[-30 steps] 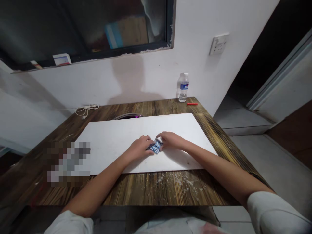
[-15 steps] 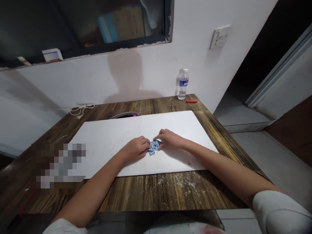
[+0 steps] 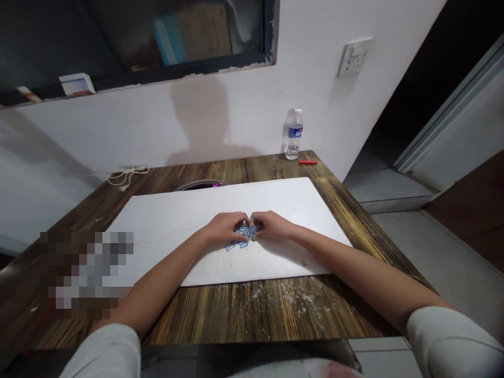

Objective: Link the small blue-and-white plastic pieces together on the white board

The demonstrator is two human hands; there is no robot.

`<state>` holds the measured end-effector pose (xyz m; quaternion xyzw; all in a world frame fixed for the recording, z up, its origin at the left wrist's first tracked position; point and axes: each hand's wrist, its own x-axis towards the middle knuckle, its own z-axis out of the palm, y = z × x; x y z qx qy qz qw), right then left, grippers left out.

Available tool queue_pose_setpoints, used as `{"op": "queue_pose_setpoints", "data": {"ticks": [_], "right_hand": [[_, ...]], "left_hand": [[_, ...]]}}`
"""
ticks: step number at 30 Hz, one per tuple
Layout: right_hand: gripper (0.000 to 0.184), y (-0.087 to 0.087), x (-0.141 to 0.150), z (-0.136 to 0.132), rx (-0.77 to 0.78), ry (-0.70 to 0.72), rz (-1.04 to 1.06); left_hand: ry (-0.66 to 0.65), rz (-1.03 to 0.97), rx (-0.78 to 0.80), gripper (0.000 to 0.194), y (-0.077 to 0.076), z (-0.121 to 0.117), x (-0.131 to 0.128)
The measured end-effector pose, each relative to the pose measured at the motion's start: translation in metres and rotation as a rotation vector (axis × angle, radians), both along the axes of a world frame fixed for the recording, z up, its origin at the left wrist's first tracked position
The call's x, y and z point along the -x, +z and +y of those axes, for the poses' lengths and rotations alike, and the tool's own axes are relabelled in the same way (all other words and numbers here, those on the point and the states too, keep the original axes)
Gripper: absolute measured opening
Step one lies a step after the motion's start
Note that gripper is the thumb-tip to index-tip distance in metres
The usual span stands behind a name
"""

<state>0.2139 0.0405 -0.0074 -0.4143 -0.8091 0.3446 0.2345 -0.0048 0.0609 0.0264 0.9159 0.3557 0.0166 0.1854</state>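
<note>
The left hand [image 3: 224, 228] and right hand [image 3: 271, 226] were cupped together, fingertips meeting over a small heap of blue paper clips [image 3: 236, 244]; whether they gripped any clips could not be told. Some clips showed on the near side. The heap lay mid-way on a white board [image 3: 252, 202] atop a wooden table [image 3: 236, 315]. A water bottle [image 3: 293, 135] stood far right.

Small blue rectangular pieces [image 3: 237, 244], loose heap, partly hidden, flat on white board [image 3: 165, 226].

Clips [image 3: 244, 235] lie between the left hand [image 3: 224, 228] and right hand [image 3: 271, 226].
</note>
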Motion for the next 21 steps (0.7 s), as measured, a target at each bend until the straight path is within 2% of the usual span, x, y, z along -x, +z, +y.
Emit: {"op": "queue_pose_setpoints", "data": {"ticks": [4,10,14,19,21], "right_hand": [[0.027,-0.003,-0.003,0.004,0.068,-0.043,0.1],[0.016,-0.004,-0.005,0.004,0.016,-0.013,0.094],[0.018,-0.006,-0.005,0.004,-0.011,-0.046,0.1],[0.021,-0.008,-0.003,0.003,0.001,-0.063,0.101],[0.024,-0.009,-0.003,0.004,0.009,-0.079,0.132]], "left_hand": [[0.053,-0.06,0.029,0.039,-0.008,0.007,0.006],[0.047,-0.198,0.07,0.041,-0.02,0.01,0.015],[0.052,-0.241,0.094,0.042,-0.021,0.011,0.017],[0.065,-0.212,0.039,0.041,-0.018,0.008,0.015],[0.032,-0.19,0.014,0.043,-0.016,0.006,0.015]]}}
